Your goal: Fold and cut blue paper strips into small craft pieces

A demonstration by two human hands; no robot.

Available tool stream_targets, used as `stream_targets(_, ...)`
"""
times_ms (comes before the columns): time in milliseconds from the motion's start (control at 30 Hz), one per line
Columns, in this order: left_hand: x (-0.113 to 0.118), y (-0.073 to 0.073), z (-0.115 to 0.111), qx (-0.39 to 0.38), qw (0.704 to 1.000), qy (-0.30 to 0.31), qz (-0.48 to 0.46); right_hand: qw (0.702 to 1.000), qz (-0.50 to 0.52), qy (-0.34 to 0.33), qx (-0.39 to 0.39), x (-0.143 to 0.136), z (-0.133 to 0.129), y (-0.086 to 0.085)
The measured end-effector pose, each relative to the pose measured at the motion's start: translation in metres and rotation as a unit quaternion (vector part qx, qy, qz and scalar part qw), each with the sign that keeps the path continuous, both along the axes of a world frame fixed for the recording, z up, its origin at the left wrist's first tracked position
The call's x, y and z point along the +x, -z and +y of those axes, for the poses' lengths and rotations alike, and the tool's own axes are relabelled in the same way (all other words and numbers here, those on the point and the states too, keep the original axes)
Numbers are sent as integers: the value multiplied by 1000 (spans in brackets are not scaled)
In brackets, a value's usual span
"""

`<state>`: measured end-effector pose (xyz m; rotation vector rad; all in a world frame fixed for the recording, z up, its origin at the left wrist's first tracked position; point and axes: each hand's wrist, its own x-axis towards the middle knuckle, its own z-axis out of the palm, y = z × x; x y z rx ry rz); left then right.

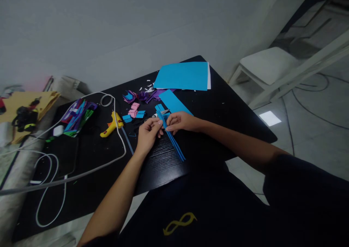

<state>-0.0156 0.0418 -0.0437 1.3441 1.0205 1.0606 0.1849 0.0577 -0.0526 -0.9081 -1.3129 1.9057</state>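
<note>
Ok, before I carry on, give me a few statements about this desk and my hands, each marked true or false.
1. The left hand and right hand both hold the blue paper strips. True.
2. The yellow glue gun lies to the right of both hands. False: the yellow glue gun lies to the left of the left hand.
3. A white sheet shows at the right edge of the large blue sheet. True.
4. The pink folded paper rests on the large blue sheet. False: the pink folded paper is with small blue pieces, nearer the left hand.
5. A white chair stands beyond the right side of the black table. True.
</note>
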Motion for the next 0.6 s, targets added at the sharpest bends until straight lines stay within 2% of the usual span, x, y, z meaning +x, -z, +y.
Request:
stream_targets(167, -1, 3, 0, -18, 999, -6, -26, 1000, -4, 11, 11, 1, 0, 0)
stream_targets(333, -2, 1, -1, -38, 998, 45, -9, 1000, 6, 13, 19, 0, 0, 0)
stream_targets(467, -2, 0, -1, -30, 997, 65, 30, 1000, -4, -14, 26, 0, 0, 0)
stream_targets(600, -2, 1, 0, -11, 999, 26, 24, 997, -7, -71, 13, 1, -3, -1)
